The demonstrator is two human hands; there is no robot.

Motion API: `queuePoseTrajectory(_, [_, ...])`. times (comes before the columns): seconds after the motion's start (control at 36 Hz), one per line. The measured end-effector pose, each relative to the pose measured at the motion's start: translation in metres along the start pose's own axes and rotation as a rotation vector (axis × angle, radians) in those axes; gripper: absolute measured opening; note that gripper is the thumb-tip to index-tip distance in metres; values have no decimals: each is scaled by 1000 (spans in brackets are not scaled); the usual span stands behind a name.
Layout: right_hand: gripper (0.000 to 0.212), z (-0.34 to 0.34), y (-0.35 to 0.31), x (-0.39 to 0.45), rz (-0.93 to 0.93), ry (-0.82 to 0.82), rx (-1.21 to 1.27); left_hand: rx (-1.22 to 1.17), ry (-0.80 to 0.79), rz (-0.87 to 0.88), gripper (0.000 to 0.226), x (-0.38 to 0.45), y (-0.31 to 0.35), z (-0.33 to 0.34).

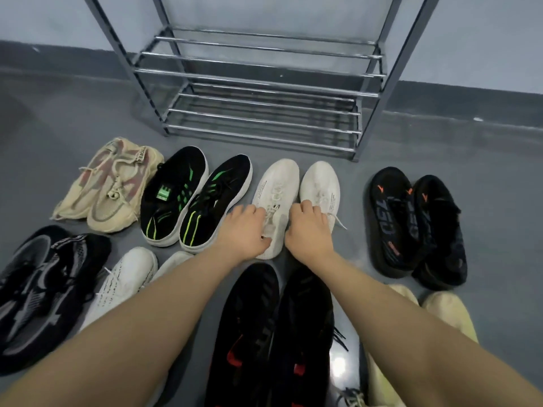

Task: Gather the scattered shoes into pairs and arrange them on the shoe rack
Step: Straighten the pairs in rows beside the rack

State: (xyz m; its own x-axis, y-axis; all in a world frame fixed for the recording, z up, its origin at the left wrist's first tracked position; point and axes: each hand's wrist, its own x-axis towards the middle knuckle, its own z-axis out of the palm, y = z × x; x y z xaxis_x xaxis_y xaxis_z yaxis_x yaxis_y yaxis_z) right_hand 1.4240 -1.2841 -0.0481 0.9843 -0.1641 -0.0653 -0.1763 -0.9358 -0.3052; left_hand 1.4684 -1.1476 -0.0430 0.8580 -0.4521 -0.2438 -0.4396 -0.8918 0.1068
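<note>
Head view, only feed I've got. Both arms reach forward over a crowded grey floor [484, 201]. Shoes ring the hands on every side: beige knit pair [111, 186] far off the left hand, one lying tipped on its side; black pair with green stripes [194, 198] just beside the left hand, white soles touching each other; black-and-grey mesh pair [44, 289] below-left of the left forearm; another white pair with black flecks [126, 277], partly hidden under that forearm. Between the forearms, nearest me, a black pair with red tabs [273, 333]. Off the right hand, a black pair with orange marks [417, 227]; pale yellow pair [440, 315] under the right forearm, mostly covered.

Task pair in hand: white knit sneakers [293, 186], side by side, toes pointing away from me at the rack, small black print along the sides, white laces. Left hand [244, 230] curls round the collar of the left-side shoe; right hand [308, 227] sits on the lace area of the other, fingers curled in — looks like a pinch on the tongue or laces, edges too soft to be sure. Hands sit close, not touching.

Shoe rack [258, 92] stands beyond both hands against a pale wall: grey frame, shiny round chrome bars, two tiers in view carrying no shoes.
</note>
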Motion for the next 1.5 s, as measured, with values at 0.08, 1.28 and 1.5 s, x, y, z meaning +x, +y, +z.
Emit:
queuePoseTrajectory(0.08, [29,-3,-3,10,-16,-26,54,30,-38,-35,51,5,2,-20])
queuePoseTrajectory(1.28, [40,73,-223,38,377,-281,-66,153,-188,189,77,-12,-239,-13])
queuePoseTrajectory(1.5, [81,76,-214,27,540,-291,36,-26,-119,317,34,-14,-241,-11])
